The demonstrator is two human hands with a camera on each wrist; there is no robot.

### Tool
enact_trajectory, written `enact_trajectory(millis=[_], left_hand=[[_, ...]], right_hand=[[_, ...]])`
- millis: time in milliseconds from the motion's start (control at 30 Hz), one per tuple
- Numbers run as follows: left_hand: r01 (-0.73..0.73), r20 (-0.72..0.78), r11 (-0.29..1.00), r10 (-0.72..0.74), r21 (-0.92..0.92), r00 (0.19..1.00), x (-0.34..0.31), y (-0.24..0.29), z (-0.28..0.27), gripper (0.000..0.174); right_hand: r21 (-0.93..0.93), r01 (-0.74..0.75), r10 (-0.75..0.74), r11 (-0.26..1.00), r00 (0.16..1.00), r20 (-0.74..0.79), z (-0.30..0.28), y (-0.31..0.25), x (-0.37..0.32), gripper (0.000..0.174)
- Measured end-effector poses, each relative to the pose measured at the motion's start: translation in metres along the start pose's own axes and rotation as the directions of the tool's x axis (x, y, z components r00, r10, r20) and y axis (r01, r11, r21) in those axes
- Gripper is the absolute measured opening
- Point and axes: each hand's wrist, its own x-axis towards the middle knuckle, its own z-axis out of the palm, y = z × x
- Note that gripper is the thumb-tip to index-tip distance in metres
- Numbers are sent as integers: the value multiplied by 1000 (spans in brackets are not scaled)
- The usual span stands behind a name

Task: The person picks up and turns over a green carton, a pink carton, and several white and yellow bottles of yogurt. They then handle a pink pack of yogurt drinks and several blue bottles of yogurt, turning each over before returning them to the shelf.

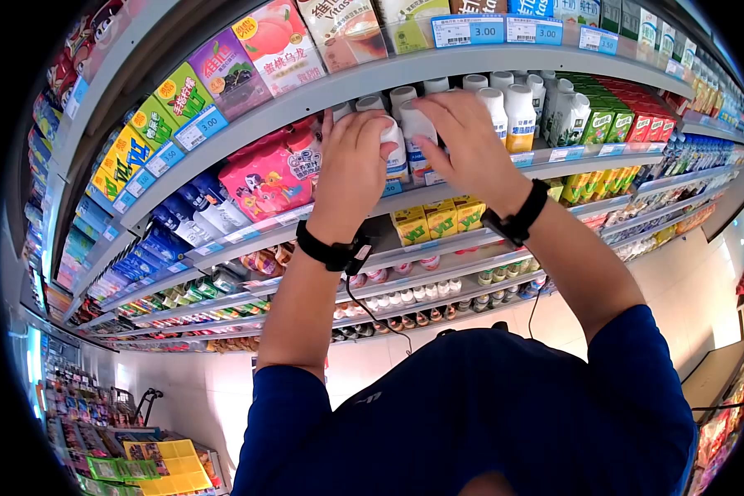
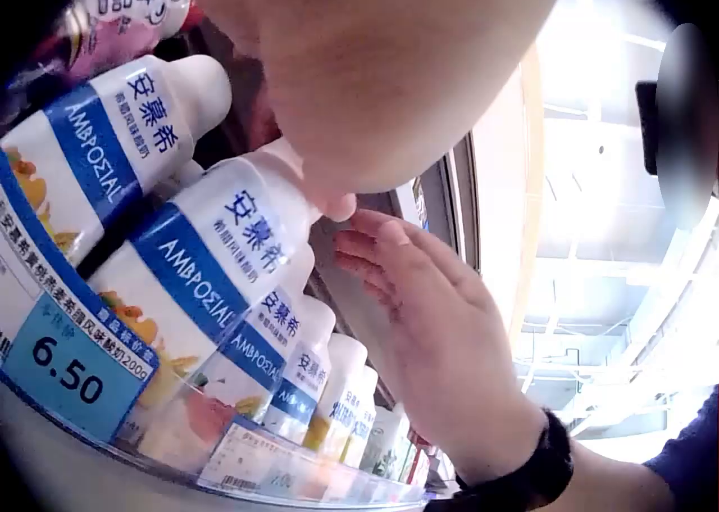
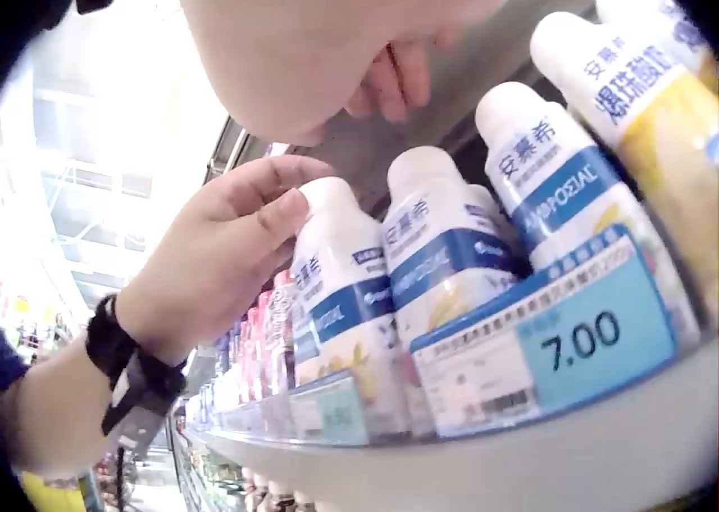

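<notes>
My left hand (image 1: pixel 353 161) reaches onto the shelf and grips a white Ambrosial yogurt bottle (image 3: pixel 343 298) by its cap, thumb in front and fingers over the top. The bottle, with its blue band, stands upright in the front row. To its right, my right hand (image 1: pixel 469 142) is held above a neighbouring yogurt bottle (image 3: pixel 433 242), its fingers loosely extended toward the back of the shelf. In the left wrist view, the right hand's fingertips lie close to the left thumb, over the row.
Price tags (image 3: pixel 595 338) line the shelf lip (image 1: pixel 488 174). Pink packs (image 1: pixel 273 178) stand left of the bottles; yellow-labelled bottles (image 1: pixel 519 116) and green cartons (image 1: pixel 599 120) stand right. The shelf above holds drink cartons (image 1: pixel 277 45), its edge close over the hands. Lower shelves carry more drinks.
</notes>
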Motion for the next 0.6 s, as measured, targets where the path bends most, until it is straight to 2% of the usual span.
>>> enact_trajectory(millis=[33, 67, 133, 167, 200, 233, 267, 300, 367, 400, 433, 500, 533, 567, 600], left_hand=[[-35, -49, 999, 33, -37, 998, -1, 2, -2, 30], [-38, -46, 999, 37, -38, 998, -1, 5, -7, 30], [-13, -193, 962, -42, -272, 980, 3, 19, -26, 33], [-14, -191, 960, -41, -279, 981, 1, 25, -32, 33], [32, -179, 903, -119, -429, 977, -2, 31, -38, 33], [76, -156, 821, -198, -566, 968, -6, 34, -41, 32], [105, -119, 749, -239, -654, 964, -13, 36, -40, 31], [113, -114, 748, -245, -654, 963, -19, 40, -38, 31], [306, 137, 422, -385, -853, 913, -30, 47, -31, 31], [398, 235, 383, -407, -834, 883, -39, 46, -26, 41], [405, 243, 375, -409, -834, 879, -49, 49, -20, 41], [498, 343, 297, -445, -815, 827, -75, 60, -4, 53], [552, 414, 229, -453, -801, 789, -93, 66, 8, 59], [557, 416, 218, -466, -801, 781, -107, 70, 15, 59], [664, 546, 129, -467, -736, 696, -115, 77, 16, 58]], right_hand=[[113, -10, 13, 993, 1000, -24, -1, -6, -5, 56], [113, -14, 17, 994, 999, -27, -2, -13, -7, 56], [280, -47, 46, 959, 999, 10, -7, -28, -10, 61], [275, -52, 51, 960, 999, 12, -10, -35, -13, 61], [434, -222, 168, 873, 973, 160, -14, -42, -16, 64], [550, -394, 248, 736, 913, 323, -17, -46, -20, 67], [564, -480, 294, 672, 872, 391, -15, -47, -27, 70], [564, -484, 294, 669, 869, 398, -12, -46, -38, 70], [635, -681, 288, 365, 731, 619, -6, -42, -58, 67], [652, -728, 283, 212, 685, 672, -6, -45, -67, 65], [647, -734, 288, 206, 677, 677, -6, -47, -78, 65], [640, -765, 337, 65, 621, 708, -4, -47, -102, 64], [631, -775, 352, 36, 601, 718, -4, -47, -113, 64], [619, -784, 345, 34, 591, 729, -4, -46, -121, 64], [612, -791, 350, -1, 573, 741, -3, -45, -129, 64]])
